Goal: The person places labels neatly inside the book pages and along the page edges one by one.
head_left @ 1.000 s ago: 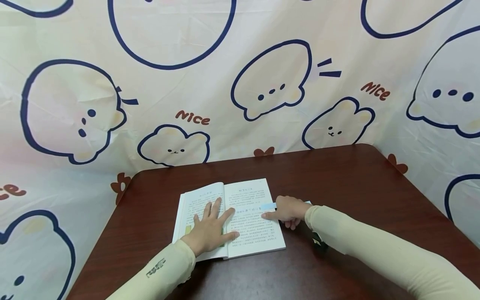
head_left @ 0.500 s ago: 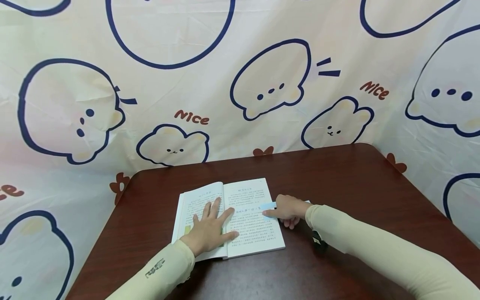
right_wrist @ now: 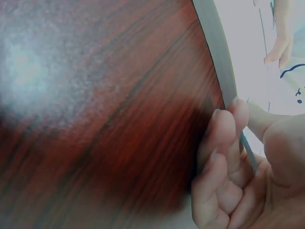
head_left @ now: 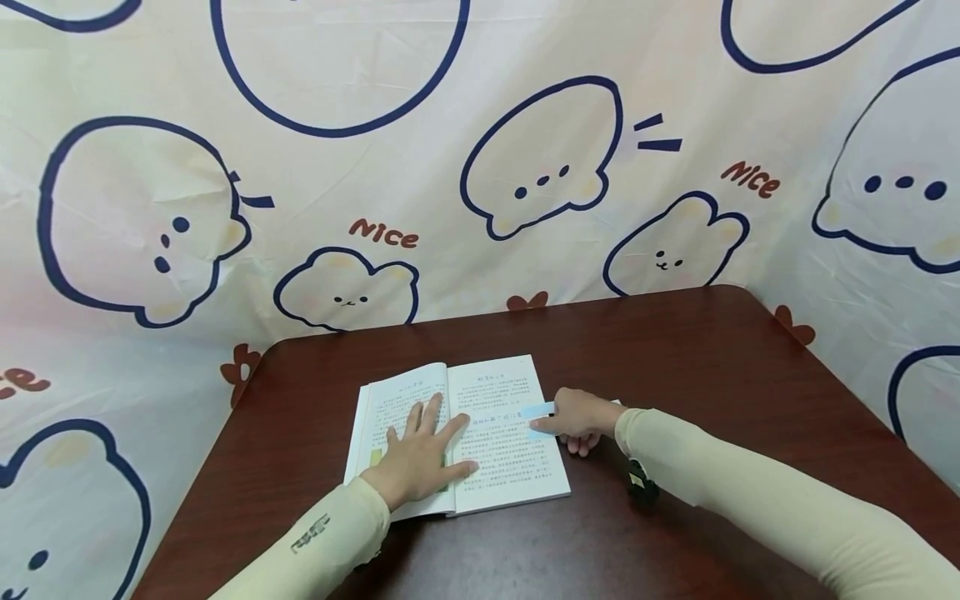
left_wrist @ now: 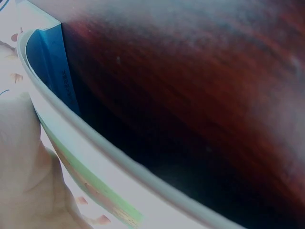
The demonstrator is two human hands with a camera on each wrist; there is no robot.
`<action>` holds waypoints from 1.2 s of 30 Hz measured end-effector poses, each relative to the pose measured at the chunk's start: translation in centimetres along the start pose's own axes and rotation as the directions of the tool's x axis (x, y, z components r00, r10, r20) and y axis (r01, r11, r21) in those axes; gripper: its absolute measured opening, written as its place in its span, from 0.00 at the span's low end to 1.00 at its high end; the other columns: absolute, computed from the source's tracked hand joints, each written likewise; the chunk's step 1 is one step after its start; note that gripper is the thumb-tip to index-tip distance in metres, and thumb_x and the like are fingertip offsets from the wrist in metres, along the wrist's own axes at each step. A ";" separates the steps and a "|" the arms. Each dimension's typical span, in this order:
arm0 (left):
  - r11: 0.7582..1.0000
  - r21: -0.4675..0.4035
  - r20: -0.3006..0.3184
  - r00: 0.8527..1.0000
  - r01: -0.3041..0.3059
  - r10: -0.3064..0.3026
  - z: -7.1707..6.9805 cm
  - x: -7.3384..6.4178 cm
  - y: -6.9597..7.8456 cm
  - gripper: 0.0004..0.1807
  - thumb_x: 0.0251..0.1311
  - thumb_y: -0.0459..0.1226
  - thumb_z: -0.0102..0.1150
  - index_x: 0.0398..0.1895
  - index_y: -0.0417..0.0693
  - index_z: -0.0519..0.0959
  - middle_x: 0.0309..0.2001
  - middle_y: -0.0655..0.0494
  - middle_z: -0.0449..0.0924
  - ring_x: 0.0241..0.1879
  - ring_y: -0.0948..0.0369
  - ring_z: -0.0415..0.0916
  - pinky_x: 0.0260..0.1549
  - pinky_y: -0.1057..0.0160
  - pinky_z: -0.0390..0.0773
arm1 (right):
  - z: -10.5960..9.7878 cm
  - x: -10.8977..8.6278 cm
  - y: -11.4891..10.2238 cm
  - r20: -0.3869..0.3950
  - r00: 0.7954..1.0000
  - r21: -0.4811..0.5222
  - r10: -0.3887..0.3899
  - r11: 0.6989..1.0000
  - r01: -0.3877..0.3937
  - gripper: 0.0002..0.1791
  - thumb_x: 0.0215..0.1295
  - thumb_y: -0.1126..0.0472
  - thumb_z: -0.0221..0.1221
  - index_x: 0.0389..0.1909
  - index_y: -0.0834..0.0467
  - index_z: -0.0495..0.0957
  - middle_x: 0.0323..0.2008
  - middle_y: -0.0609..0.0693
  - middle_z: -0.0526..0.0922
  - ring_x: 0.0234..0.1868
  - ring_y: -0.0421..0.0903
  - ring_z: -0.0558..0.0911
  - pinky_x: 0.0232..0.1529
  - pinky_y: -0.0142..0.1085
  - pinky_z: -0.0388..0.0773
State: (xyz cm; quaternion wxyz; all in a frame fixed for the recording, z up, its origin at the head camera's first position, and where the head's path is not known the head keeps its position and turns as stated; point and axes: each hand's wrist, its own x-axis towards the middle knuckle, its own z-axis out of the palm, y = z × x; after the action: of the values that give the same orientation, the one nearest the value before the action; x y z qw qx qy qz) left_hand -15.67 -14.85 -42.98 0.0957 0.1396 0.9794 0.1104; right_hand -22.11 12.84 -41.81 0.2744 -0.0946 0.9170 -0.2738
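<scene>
An open book (head_left: pixel 498 475) with printed pages lies on the table. My left hand (head_left: pixel 416 467) rests across its inner fold, fingers spread, pressing on both pages. At the book's right edge, my right hand (head_left: pixel 579 415) pinches a thin light-blue strip (head_left: pixel 536 411), whose front end lies over the right page; its exact kind is unclear. The right wrist view shows the other fingers (right_wrist: pixel 219 129) curled beside the page edges, with the strip's narrow edge (right_wrist: pixel 249 151) between them and the thumb. In the left wrist view, the book's left side (left_wrist: pixel 119 157) curves up off the table.
The dark brown wooden table (head_left: pixel 637 350) extends around the book on all sides. A cream cloth (head_left: pixel 540 167) with cartoon drawings hangs behind and beside it. A dark object (head_left: pixel 642 482) sits under the right wrist.
My right hand has slid very slightly to the right, its thumb drawing back a little on the page. The left hand and the book stay in place.
</scene>
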 end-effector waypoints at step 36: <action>0.999 0.000 -0.025 0.999 -0.032 0.032 0.0 0.1 -0.4 0.41 0.64 0.66 0.54 0.77 0.63 0.63 0.82 0.40 0.42 0.79 0.33 0.43 0.61 0.18 0.53 | -1.0 -1.3 1.6 0.041 0.993 0.062 -0.106 0.993 0.104 0.25 0.69 0.54 0.64 0.13 0.56 0.71 0.10 0.46 0.74 0.11 0.38 0.74 0.16 0.29 0.74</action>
State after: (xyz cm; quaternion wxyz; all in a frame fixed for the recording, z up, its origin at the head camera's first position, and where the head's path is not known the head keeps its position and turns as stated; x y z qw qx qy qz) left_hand -15.86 -15.19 -43.07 0.0818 0.1538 0.9781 0.1136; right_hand -21.67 15.05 -41.40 0.2826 -0.1405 0.8959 -0.3127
